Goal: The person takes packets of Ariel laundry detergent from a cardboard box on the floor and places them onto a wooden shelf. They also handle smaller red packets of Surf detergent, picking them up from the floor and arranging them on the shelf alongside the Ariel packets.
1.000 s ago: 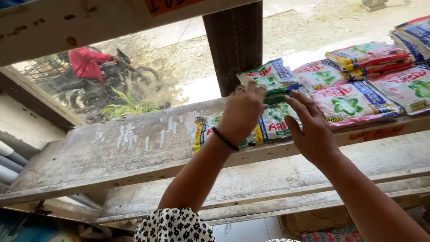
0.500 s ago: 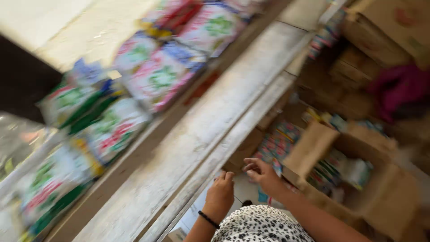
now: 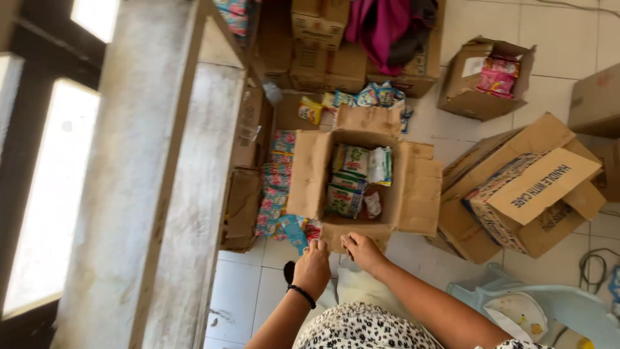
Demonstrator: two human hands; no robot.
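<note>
I am looking down at an open brown cardboard box (image 3: 416, 187) on the white tiled floor. It holds several green and white sachet packs (image 3: 352, 181). My left hand (image 3: 313, 268), with a black band on its wrist, hovers at the box's near flap with its fingers curled in and nothing visible in them. My right hand (image 3: 361, 251) is beside it, fingertips spread at the near edge of the box and holding nothing. A blue sachet (image 3: 296, 229) lies just beyond my left hand.
Grey wooden shelves (image 3: 129, 161) run along the left. Colourful sachet strips (image 3: 274, 187) lie between shelf and box. More cardboard boxes (image 3: 529, 194) (image 3: 484, 68) stand to the right and behind, one under a pink cloth (image 3: 381, 26). A pale blue plastic stool (image 3: 549, 310) is at lower right.
My hands left the sachet packs on the upper shelf and dropped down. The view swung from the shelf to the floor, and both hands now sit at the open box.
</note>
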